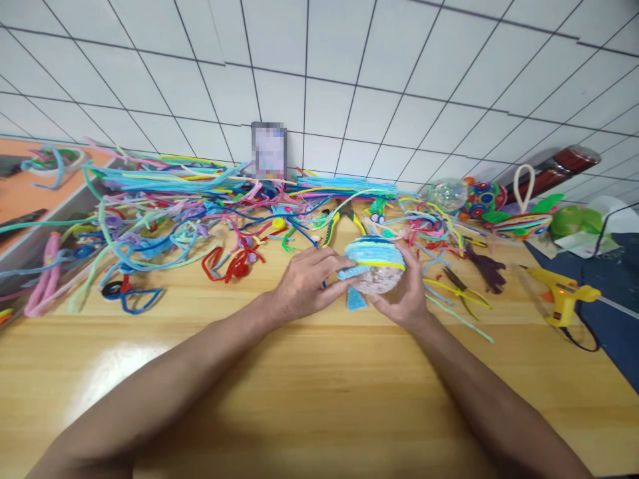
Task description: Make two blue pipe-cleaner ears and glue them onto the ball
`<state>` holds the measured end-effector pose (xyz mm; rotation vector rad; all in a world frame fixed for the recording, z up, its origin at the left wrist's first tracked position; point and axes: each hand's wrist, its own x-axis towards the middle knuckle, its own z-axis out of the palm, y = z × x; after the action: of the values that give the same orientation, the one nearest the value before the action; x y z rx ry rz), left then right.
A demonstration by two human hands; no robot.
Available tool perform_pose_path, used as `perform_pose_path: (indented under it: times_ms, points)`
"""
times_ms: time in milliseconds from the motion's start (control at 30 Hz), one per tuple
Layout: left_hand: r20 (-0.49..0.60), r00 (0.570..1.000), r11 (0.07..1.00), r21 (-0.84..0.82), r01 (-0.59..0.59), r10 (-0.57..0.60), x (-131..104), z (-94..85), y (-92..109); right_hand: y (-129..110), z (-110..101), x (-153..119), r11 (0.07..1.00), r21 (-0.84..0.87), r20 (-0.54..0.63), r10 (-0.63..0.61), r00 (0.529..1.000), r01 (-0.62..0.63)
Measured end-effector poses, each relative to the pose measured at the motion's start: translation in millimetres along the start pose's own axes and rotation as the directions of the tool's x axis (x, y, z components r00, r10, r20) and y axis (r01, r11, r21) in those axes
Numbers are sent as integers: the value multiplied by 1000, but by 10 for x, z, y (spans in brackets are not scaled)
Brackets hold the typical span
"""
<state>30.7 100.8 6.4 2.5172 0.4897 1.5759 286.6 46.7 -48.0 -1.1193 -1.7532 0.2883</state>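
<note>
A clear, sparkly ball (382,281) is held above the table, its upper half wrapped in blue, pale blue and yellow pipe cleaners. My right hand (407,303) grips it from the right, fingers curved round its side. On the ball's left, my left hand (305,285) pinches a small light-blue ridged pipe cleaner piece (352,272) close against the wrapped surface. Whether that piece is attached to the ball I cannot tell. Just below the ball shows a flat blue wedge-shaped piece (356,300). The left fingertips are partly hidden.
Tangled pipe cleaners (164,233) cover the back and left of the table. Yellow-green pliers (344,223) lie behind the ball, with yellow-handled pliers (464,293) to the right. A yellow glue gun (564,293) sits near the right edge. A phone (269,150) leans against the tiled wall.
</note>
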Motion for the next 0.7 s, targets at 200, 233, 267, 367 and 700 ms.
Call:
perform_pose_path:
  times_ms: [200,233,267,367,700]
  points:
    - [-52,998,993,-110,-53,47,29,-33,16,-80,-26,-46,995,94,-51,-36,998,41]
    - [-76,995,991,-111,-77,69,36,-36,20,-101,-30,-50,993,107,-59,-39,998,45]
    - [-103,991,989,-106,-102,92,44,-38,27,-123,-33,-51,992,117,-67,-42,997,49]
    - [-161,977,985,-75,-153,139,71,-41,65,-189,-32,-45,990,112,-88,-73,993,83]
    - [-191,964,979,-40,-198,187,125,-46,194,-360,-15,-41,992,31,-121,-120,985,124]
